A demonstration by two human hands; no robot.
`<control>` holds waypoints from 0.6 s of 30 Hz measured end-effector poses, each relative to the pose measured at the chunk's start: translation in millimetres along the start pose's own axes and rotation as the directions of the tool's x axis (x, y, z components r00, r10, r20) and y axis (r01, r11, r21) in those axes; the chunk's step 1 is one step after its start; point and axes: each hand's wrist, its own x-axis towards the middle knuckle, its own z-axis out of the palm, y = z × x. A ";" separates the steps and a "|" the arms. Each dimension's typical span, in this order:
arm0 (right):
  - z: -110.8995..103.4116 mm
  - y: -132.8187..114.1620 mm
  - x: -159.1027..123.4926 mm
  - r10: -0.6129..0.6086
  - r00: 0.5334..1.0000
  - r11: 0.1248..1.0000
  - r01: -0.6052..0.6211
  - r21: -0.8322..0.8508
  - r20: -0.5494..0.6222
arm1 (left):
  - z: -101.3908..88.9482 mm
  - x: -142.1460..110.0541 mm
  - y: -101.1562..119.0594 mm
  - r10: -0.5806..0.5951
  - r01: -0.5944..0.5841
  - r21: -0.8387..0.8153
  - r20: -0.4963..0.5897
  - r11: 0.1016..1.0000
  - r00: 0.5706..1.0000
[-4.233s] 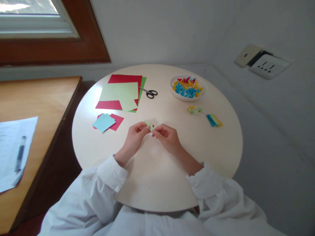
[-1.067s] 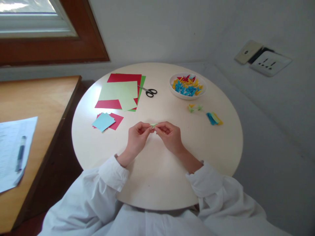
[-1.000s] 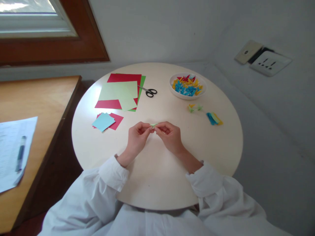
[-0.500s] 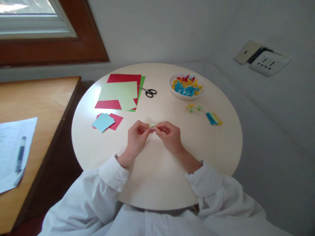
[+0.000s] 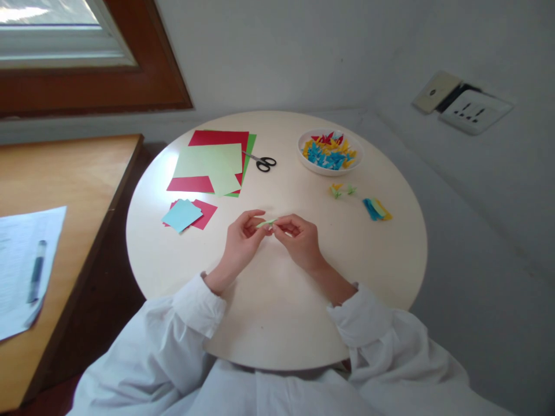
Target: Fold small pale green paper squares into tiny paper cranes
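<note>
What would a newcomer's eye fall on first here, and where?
Most likely the white dish of blue, yellow and red folded paper pieces, at the far right of the round table. Next, perhaps, the large red sheet and pale green sheet at the far left, with black-handled scissors at their right edge. At the centre, the right hand pinches a small pale green paper, which the left hand touches.

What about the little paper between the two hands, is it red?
No, the little paper between the left hand and the right hand is pale green.
</note>
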 end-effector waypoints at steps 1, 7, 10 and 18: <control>-0.3 0.7 -0.1 -0.004 1.000 1.000 0.004 -0.015 0.011 | -0.5 0.2 0.0 -0.023 0.023 0.009 0.007 1.000 1.000; -1.7 6.6 -0.4 -0.049 0.997 0.993 0.055 -0.108 0.058 | -3.7 3.9 -8.5 -0.039 0.036 0.105 0.019 0.994 0.999; -2.7 8.0 -0.3 -0.063 0.995 0.987 0.074 -0.140 0.081 | -4.7 5.3 -11.6 -0.033 0.029 0.124 0.026 0.992 0.999; -1.4 5.5 -0.5 -0.055 0.995 0.993 0.063 -0.097 0.085 | -2.4 4.1 -8.7 0.018 -0.018 0.238 0.003 0.971 1.000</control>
